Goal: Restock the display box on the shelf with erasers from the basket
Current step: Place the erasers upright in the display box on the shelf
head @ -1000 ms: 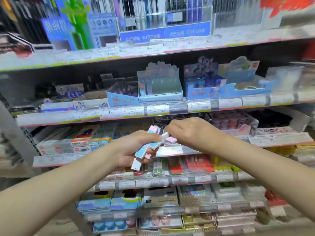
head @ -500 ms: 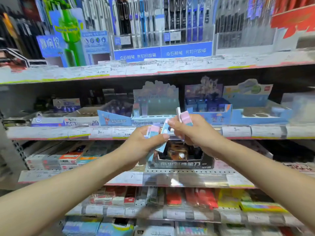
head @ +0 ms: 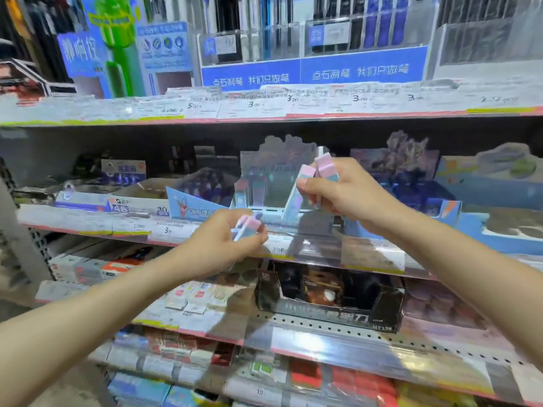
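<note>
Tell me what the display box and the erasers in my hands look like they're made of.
Display box: probably printed card, going by its thin die-cut back panel and matte pastel print. Erasers in the right hand and left hand: pink-and-blue blocks, seemingly in smooth sleeves; blur leaves it open.

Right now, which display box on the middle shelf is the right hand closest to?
The pale box with the scalloped backboard, directly behind the right hand; the dark blue box sits further right.

Price labels [head: 258, 104] blurred, illegible
</note>
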A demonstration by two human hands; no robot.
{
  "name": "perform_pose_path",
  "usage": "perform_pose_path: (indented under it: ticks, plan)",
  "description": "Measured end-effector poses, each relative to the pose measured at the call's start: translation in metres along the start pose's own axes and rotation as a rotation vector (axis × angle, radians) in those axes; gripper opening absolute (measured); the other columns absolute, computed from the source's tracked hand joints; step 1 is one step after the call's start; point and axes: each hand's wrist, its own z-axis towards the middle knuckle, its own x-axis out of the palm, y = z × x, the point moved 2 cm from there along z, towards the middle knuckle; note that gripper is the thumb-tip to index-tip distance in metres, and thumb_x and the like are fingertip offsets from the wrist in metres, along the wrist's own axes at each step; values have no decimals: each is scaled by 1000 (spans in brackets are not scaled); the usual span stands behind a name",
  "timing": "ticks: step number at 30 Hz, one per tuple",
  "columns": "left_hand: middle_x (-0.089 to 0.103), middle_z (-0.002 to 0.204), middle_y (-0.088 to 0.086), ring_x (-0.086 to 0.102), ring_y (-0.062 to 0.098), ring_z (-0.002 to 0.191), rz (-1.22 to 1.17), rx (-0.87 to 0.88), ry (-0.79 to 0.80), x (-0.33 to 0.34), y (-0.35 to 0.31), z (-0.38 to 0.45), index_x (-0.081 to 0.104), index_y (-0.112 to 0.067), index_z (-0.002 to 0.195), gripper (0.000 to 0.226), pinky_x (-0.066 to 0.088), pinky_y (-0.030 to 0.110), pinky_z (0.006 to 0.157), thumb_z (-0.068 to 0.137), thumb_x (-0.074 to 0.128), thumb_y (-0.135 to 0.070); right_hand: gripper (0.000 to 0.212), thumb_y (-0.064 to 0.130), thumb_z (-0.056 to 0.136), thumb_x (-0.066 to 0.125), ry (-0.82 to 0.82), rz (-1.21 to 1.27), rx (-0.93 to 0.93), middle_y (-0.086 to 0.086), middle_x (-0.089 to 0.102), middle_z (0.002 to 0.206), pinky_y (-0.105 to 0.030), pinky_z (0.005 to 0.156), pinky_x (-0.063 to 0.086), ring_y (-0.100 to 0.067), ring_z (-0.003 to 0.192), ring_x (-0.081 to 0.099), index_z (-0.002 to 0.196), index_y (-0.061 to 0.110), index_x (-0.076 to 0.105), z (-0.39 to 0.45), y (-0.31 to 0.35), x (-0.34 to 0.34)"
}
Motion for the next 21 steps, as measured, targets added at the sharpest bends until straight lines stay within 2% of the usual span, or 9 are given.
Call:
perform_pose_path:
  ticks: [3,4,6,10,12,14,16,18,21]
  plan:
    - [60,70,0,54,14,60,317,92,-31,-17,13,15,54,-24,88,27,45,32,61,72,50,-45,28,15,87,54,19,-115,-18,-2,52,54,-9,41,29,-1,36,40,61,6,57,18,-6,11]
    - [58,67,1,53,18,59,378,103,-24,-22,16,19,51,-30,95,30,44,34,61,72,48,-48,29,17,87,54,15,-162,-30,-2,54,54,-11,44,31,-2,39,42,60,8,57,23,-7,14]
    - [46,54,0,43,13,49,491,125,1,-30,23,25,49,-29,109,30,40,34,58,81,52,-39,31,21,87,54,3,-252,-51,-2,56,56,-16,48,34,-4,43,44,57,11,57,33,-10,21]
    - [46,56,-4,47,11,54,646,172,127,-41,37,35,40,-29,130,46,47,36,63,85,52,-33,30,26,87,54,-23,-400,-44,1,55,63,-26,63,38,-11,60,50,58,19,53,51,-17,33]
    - [36,50,-6,40,8,48,685,204,177,-43,41,40,39,-33,135,51,40,31,53,86,53,-30,20,28,87,55,-20,-458,-53,5,53,72,-26,69,37,-14,73,52,67,26,51,58,-20,39]
    - [33,49,-8,37,7,46,699,233,206,-45,41,42,38,-35,137,54,29,22,45,86,54,-30,12,27,87,55,-46,-489,-69,0,56,82,-27,70,38,-19,79,52,83,17,51,62,-19,42]
    - [33,50,-12,39,6,44,673,247,229,-47,41,43,39,-36,136,53,25,14,44,86,54,-31,17,27,87,54,-61,-499,-98,-8,59,95,-35,73,45,-25,87,54,95,14,46,65,-20,44]
    - [34,50,-13,49,-1,48,622,260,250,-49,40,46,44,-35,135,50,30,12,44,86,55,-29,25,27,87,54,-46,-506,-131,-11,59,104,-42,80,49,-28,93,55,106,15,42,67,-20,48]
    - [32,45,-6,47,-21,55,556,264,270,-49,40,50,50,-30,129,44,35,8,47,86,56,-24,25,28,88,55,-20,-532,-151,-2,56,89,-38,69,48,-19,80,55,100,24,33,71,-23,53]
